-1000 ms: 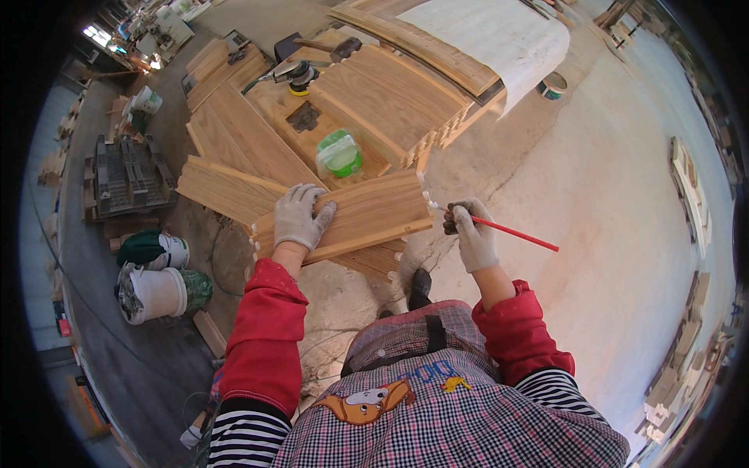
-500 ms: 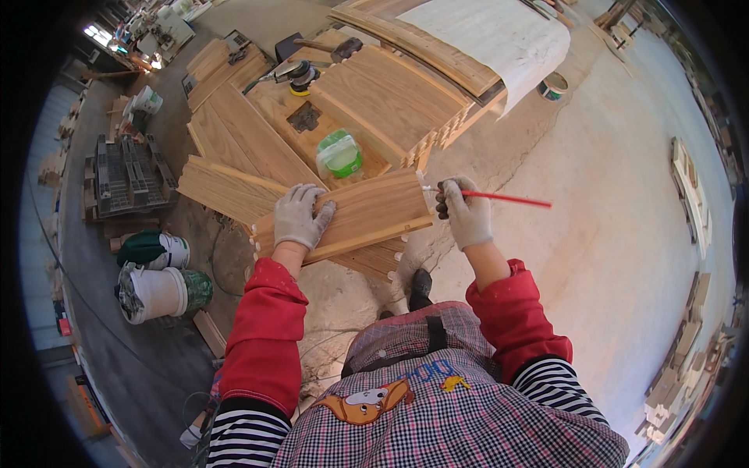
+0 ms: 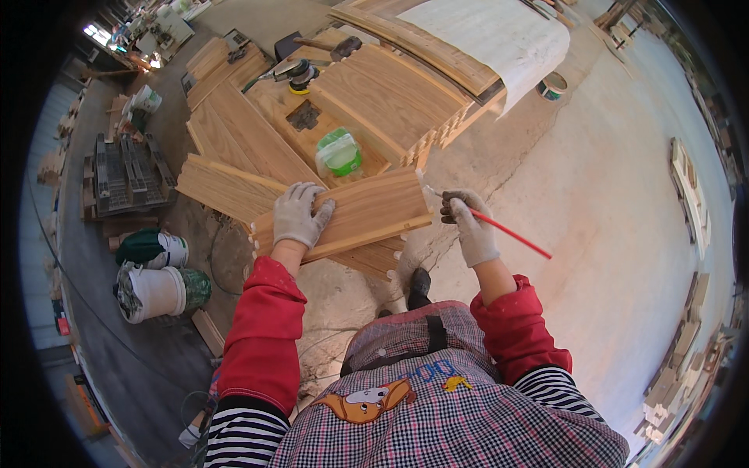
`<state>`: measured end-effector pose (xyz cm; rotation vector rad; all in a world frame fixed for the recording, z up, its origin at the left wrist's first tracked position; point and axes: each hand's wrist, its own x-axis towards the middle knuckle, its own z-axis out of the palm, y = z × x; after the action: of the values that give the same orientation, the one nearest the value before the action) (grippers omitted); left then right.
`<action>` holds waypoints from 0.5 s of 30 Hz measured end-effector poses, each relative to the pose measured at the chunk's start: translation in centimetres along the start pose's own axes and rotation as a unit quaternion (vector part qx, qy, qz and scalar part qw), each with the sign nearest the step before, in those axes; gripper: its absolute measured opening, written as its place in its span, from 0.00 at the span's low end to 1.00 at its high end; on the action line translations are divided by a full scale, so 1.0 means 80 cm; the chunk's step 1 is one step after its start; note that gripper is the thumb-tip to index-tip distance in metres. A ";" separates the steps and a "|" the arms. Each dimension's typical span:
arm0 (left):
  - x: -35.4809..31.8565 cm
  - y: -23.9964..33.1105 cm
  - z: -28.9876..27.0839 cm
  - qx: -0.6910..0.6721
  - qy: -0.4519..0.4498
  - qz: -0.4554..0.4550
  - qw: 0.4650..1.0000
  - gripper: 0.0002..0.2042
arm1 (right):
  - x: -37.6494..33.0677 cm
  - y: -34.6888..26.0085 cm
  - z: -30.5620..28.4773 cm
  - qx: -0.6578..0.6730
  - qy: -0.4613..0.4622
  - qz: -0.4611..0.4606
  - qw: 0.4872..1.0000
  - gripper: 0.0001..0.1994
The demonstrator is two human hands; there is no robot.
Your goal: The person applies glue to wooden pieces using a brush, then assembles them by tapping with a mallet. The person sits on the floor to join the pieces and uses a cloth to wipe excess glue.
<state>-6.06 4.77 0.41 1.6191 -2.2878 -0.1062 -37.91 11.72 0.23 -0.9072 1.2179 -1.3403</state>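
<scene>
My left hand (image 3: 300, 217), in a pale work glove, holds a wooden panel (image 3: 367, 204) at its left part, fingers lying over the top. The panel slants across a stack of similar boards, its right end facing my right hand. My gloved right hand (image 3: 470, 222), dark-stained at the fingertips, is closed round a thin brush (image 3: 511, 233) with a red handle. The brush's pale tip sits just off the panel's right end, and the handle points down to the right. Beyond the panel stands a green tub (image 3: 341, 158) with whitish insides.
A stack of toothed-end boards (image 3: 390, 97) lies beyond the tub, beside a sander (image 3: 301, 76) and a mallet (image 3: 343, 50). Buckets (image 3: 152, 295) and a black plastic crate (image 3: 133, 179) stand on the left. A small pail (image 3: 552, 86) stands on the floor at far right.
My right hand has moved slightly down and to the right, and the brush handle has swung from nearly level to steeply slanted. My left hand and the panel have stayed nearly still.
</scene>
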 end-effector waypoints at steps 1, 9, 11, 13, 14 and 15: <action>-0.001 0.000 0.000 -0.001 0.001 -0.001 1.000 0.16 | 0.002 0.000 -0.002 0.019 0.008 0.001 1.000 0.09; 0.000 -0.001 0.003 0.001 0.004 -0.008 1.000 0.16 | 0.001 0.003 -0.006 0.029 0.004 0.012 1.000 0.09; -0.001 -0.002 0.003 0.001 0.004 -0.005 1.000 0.16 | -0.001 -0.004 -0.002 0.064 0.014 0.000 0.998 0.09; -0.002 -0.003 0.004 0.004 0.005 -0.005 1.000 0.16 | 0.002 -0.002 0.001 0.063 0.020 0.020 0.998 0.10; -0.001 -0.004 0.005 0.006 0.006 -0.005 1.000 0.16 | 0.003 -0.002 0.002 0.062 0.024 0.030 0.997 0.10; -0.001 -0.003 0.006 0.005 0.004 -0.004 1.000 0.16 | 0.003 -0.001 -0.001 0.073 0.031 0.046 0.996 0.10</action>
<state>-5.95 4.69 -0.08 1.6320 -2.2789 -0.0892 -38.06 11.52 0.24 -0.7036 1.1780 -1.3719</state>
